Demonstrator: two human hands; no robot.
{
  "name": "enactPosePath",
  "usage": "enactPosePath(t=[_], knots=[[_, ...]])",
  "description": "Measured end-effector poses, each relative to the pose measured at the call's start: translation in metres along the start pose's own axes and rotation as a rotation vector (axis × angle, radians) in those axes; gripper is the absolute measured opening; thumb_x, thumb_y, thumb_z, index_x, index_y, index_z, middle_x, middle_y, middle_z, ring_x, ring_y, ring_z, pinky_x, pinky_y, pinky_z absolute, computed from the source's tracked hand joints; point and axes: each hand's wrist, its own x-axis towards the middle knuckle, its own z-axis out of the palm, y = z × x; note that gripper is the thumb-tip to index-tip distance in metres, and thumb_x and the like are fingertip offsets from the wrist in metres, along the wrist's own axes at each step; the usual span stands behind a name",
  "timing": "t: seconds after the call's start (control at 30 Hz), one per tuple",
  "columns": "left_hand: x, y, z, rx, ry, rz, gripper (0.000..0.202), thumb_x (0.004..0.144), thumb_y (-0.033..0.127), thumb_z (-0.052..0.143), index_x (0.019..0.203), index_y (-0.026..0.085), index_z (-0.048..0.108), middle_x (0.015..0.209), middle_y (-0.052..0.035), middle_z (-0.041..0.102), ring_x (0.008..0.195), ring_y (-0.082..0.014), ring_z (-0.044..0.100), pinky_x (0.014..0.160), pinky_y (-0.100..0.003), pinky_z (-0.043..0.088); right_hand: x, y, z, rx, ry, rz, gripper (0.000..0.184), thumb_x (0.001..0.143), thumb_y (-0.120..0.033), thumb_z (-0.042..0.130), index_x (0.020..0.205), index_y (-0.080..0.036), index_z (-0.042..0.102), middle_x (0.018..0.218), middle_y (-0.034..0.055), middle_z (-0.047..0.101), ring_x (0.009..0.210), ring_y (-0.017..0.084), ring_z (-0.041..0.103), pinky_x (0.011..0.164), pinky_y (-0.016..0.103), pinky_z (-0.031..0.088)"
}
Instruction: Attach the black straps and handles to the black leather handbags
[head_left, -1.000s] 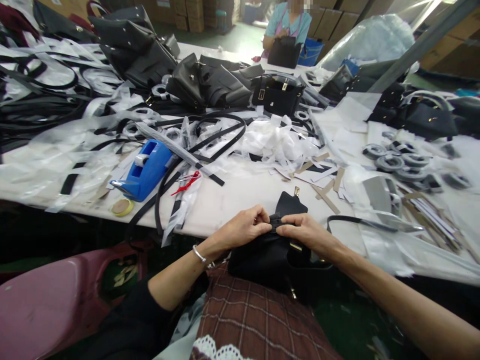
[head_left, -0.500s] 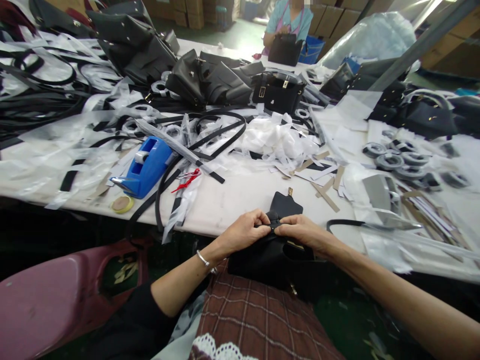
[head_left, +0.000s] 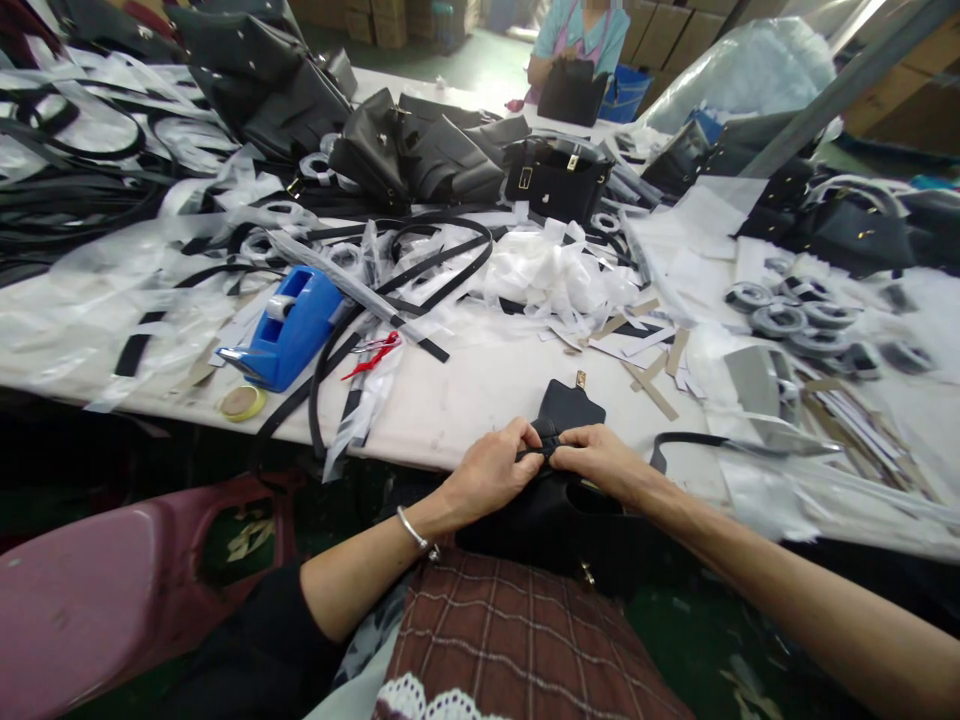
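A small black handbag rests on my lap against the table's near edge, its flap with a gold clasp lying up on the white tabletop. My left hand and my right hand meet at the bag's top, both with fingers pinched closed on its handle. A silver bracelet circles my left wrist. A loose black strap curves on the table just right of my right hand.
A blue tape dispenser, a tape roll and red scissors lie to the left among black straps and plastic wrap. Black bags pile at the back. Coiled strap rolls sit right. Another person works far off. A pink chair stands left.
Both hands stay pinched on the bag's handle. The hands and bag sit slightly higher and nearer the table edge in view, mostly from the camera tilting.
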Motion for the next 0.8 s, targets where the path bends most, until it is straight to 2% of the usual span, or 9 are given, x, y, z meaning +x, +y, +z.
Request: enactPosePath(t=[0.3, 0.43, 0.53, 0.6, 0.7, 0.8], knots=[[0.014, -0.008, -0.01, -0.201, -0.149, -0.106, 0.013, 0.076, 0.023, 0.056, 0.087, 0.016, 0.058, 0.064, 0.0051, 0.051, 0.056, -0.01, 0.045, 0.05, -0.022, 0.03, -0.003, -0.002, 0.01, -0.025, 0.134, -0.228, 0.015, 0.066, -0.031, 0.052, 0.058, -0.018, 0.049, 0.053, -0.0053, 0.038, 0.051, 0.009, 0.034, 0.045, 0.023, 0.022], [0.017, -0.016, -0.01, -0.299, -0.179, -0.129, 0.014, 0.077, 0.027, 0.057, 0.084, 0.015, 0.057, 0.062, 0.0065, 0.046, 0.052, -0.0082, 0.039, 0.047, -0.021, 0.026, 0.0, -0.003, 0.006, -0.028, 0.045, -0.191, 0.023, 0.07, -0.034, 0.056, 0.056, -0.019, 0.045, 0.051, -0.006, 0.035, 0.049, 0.008, 0.031, 0.044, 0.023, 0.02], [0.018, -0.016, -0.017, -0.277, -0.163, -0.107, 0.018, 0.08, 0.033, 0.058, 0.085, 0.015, 0.058, 0.062, 0.0062, 0.047, 0.053, -0.0087, 0.041, 0.048, -0.021, 0.028, 0.005, -0.005, -0.004, 0.079, -0.07, -0.174, 0.037, 0.079, -0.047, 0.056, 0.058, -0.02, 0.043, 0.05, -0.0062, 0.036, 0.047, 0.008, 0.033, 0.044, 0.022, 0.023], [0.019, -0.011, -0.024, -0.177, -0.073, -0.042, 0.017, 0.081, 0.032, 0.059, 0.088, 0.016, 0.059, 0.07, 0.0032, 0.055, 0.062, -0.0112, 0.049, 0.055, -0.022, 0.036, 0.008, -0.011, -0.014, 0.088, -0.168, -0.205, 0.047, 0.084, -0.059, 0.052, 0.061, -0.019, 0.049, 0.052, -0.0044, 0.045, 0.048, 0.009, 0.041, 0.047, 0.022, 0.03], [0.023, 0.006, -0.032, -0.017, 0.059, 0.091, 0.022, 0.083, 0.026, 0.057, 0.103, 0.017, 0.06, 0.101, -0.0051, 0.065, 0.092, -0.0188, 0.059, 0.079, -0.03, 0.047, 0.014, -0.026, -0.032, -0.016, -0.247, -0.232, 0.061, 0.085, -0.073, 0.044, 0.066, -0.016, 0.059, 0.055, 0.0004, 0.058, 0.053, 0.013, 0.053, 0.055, 0.024, 0.04], [0.031, 0.021, -0.032, 0.056, 0.021, 0.197, 0.036, 0.086, 0.027, 0.057, 0.121, 0.02, 0.055, 0.124, -0.0081, 0.062, 0.115, -0.0237, 0.055, 0.099, -0.037, 0.042, 0.021, -0.037, -0.054, 0.013, -0.188, -0.27, 0.065, 0.085, -0.074, 0.045, 0.078, -0.014, 0.068, 0.066, 0.0031, 0.067, 0.061, 0.016, 0.06, 0.063, 0.026, 0.045]])
